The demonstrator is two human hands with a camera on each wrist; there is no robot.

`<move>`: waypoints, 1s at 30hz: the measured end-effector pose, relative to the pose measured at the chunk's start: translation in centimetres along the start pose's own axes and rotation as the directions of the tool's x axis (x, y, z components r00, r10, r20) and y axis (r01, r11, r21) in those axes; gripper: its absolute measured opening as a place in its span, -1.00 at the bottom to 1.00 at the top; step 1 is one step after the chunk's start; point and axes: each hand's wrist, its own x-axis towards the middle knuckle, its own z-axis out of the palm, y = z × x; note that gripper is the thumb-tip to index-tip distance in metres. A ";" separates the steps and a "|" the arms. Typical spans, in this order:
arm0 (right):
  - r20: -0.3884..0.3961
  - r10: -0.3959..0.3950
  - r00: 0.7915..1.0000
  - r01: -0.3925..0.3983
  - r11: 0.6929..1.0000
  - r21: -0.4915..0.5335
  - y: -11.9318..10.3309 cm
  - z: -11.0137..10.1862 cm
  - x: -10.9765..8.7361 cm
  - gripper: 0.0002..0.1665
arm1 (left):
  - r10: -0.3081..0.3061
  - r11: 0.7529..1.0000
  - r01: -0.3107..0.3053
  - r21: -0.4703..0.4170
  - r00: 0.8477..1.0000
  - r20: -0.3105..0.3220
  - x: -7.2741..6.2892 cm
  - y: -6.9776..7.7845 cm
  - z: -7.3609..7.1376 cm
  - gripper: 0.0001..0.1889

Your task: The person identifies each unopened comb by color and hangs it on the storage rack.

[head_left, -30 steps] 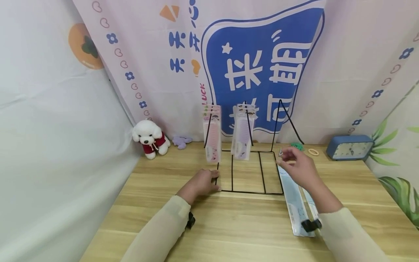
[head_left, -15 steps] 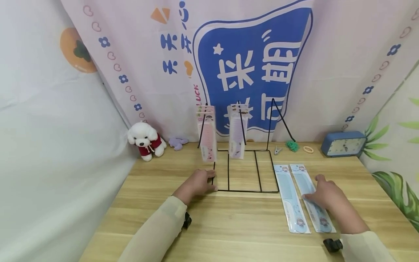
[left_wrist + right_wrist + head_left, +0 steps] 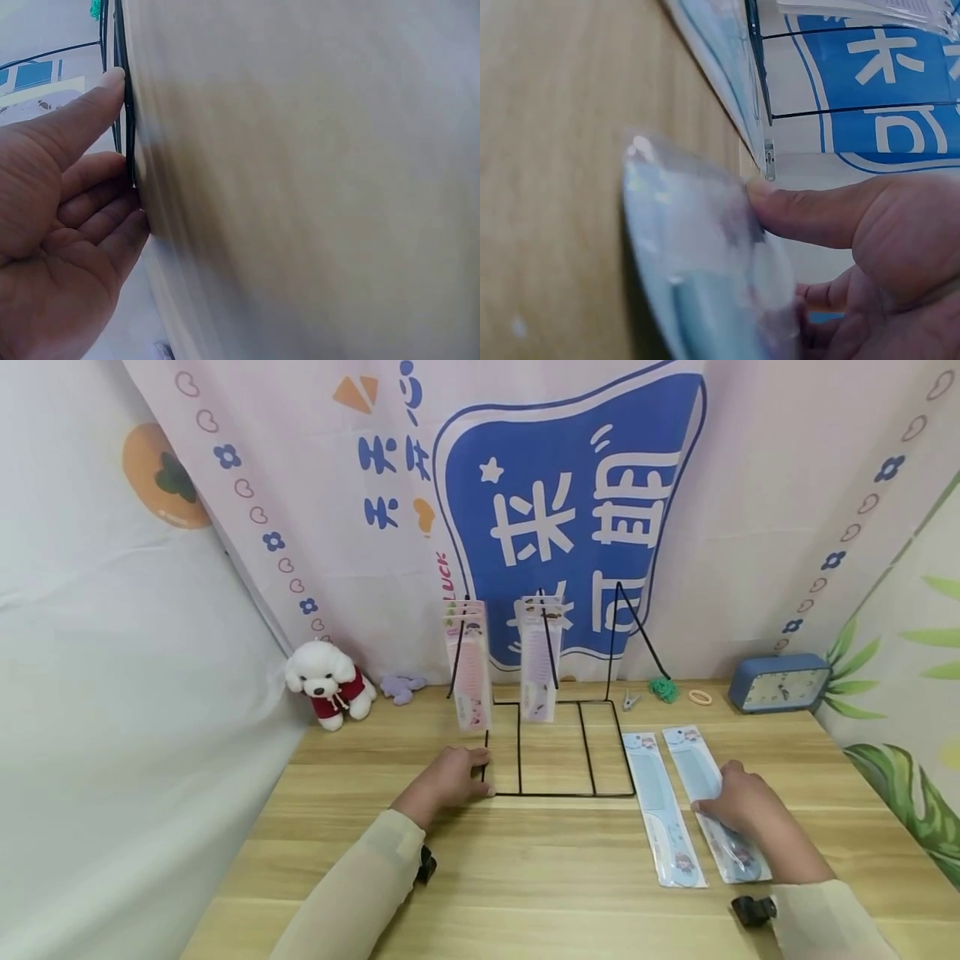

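Observation:
My left hand (image 3: 448, 777) grips the front left corner of a black wire display rack (image 3: 555, 795); in the left wrist view its thumb (image 3: 94, 112) lies on the wire. At the right, my right hand (image 3: 742, 800) holds a light blue packaged comb (image 3: 693, 768) by its edges. The right wrist view shows the thumb on one edge of the clear packet (image 3: 697, 232), with the fingers partly hidden behind it. Another blue packaged comb (image 3: 663, 814) lies on the table between that one and the rack. Pink packaged combs (image 3: 472, 672) and purple packaged combs (image 3: 538, 668) hang from two rack hooks.
The rack's right hook (image 3: 643, 631) is bare. Behind it on the wooden table (image 3: 525, 885) lie a small clip (image 3: 631, 700), a green item (image 3: 663, 690), a ring (image 3: 700, 697) and a blue clock (image 3: 780, 682). A plush dog (image 3: 328, 685) and a purple item (image 3: 402, 688) are back left.
My right hand has let go of the small clip near the rack, moved right and forward-down, and taken hold of the right blue comb. The left hand stays at the rack's corner.

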 end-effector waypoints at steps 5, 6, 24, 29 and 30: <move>-0.118 -0.083 0.990 0.092 0.993 0.077 1.3 -0.6 0.5 -0.23 | -0.003 1.000 0.003 -0.008 1.000 -0.002 0.1 0.1 0.0 -0.31; -0.147 -0.099 0.984 0.115 0.988 0.104 1.5 -0.9 0.5 -0.29 | -0.004 1.000 0.004 -0.009 1.000 -0.001 0.1 0.1 0.0 -0.31; -0.379 -0.565 0.733 0.646 0.404 0.647 1.8 -3.8 -2.4 -0.61 | -0.001 1.000 0.001 0.000 1.000 0.005 0.2 -0.4 0.3 -0.29; -0.342 -0.640 0.688 0.713 0.508 0.483 -1.0 -3.1 -3.7 -0.58 | 0.003 1.000 -0.003 -0.011 1.000 0.002 0.2 -0.3 0.2 -0.30; -0.331 -0.646 0.688 0.713 0.518 0.473 -1.5 -3.0 -3.9 -0.60 | 0.002 1.000 -0.002 -0.013 1.000 0.000 0.2 -0.2 0.1 -0.30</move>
